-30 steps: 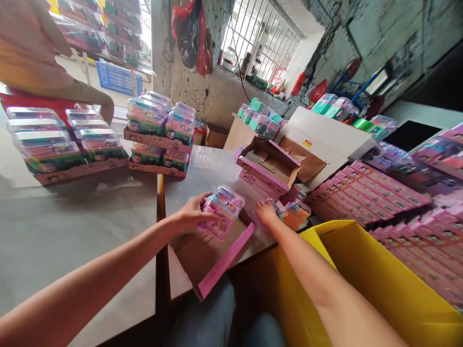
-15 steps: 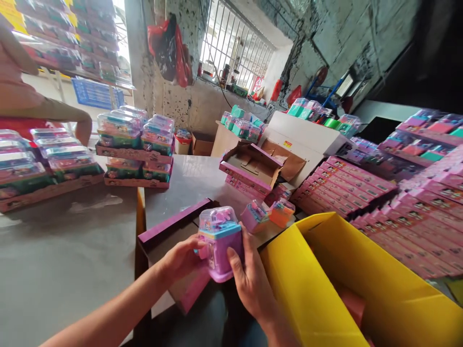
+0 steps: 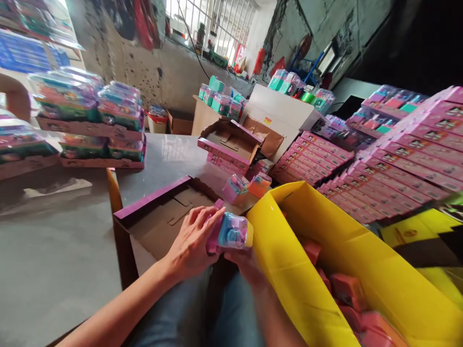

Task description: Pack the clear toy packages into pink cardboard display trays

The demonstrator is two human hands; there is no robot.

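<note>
A small plastic toy case (image 3: 233, 230) with a purple body, a blue tier and a clear lid lies tipped on its side between my hands, its lid facing right. Wrapped over the purple body from the left are the fingers of my left hand (image 3: 191, 238), closed on it. From below, my right hand (image 3: 246, 265) supports the same case; its fingers are partly hidden and blurred. Just beyond the case, an open cardboard tray (image 3: 152, 205) with a purple edge rests on the table. Two more toy cases, one purple (image 3: 235, 189) and one orange (image 3: 259, 184), stand behind.
At my right is a yellow bin (image 3: 289, 260) with several red-orange pieces (image 3: 347, 291) inside. Pink boxes (image 3: 398, 164) are stacked beyond it. Filled trays (image 3: 97, 123) stand at the left on the grey table (image 3: 54, 250). Another person's arm (image 3: 16, 96) shows at the left edge.
The toy case has gone from upright to lying tipped, its lid now to the right. My left hand has moved over it and my right hand beneath. The view has swung down and right.
</note>
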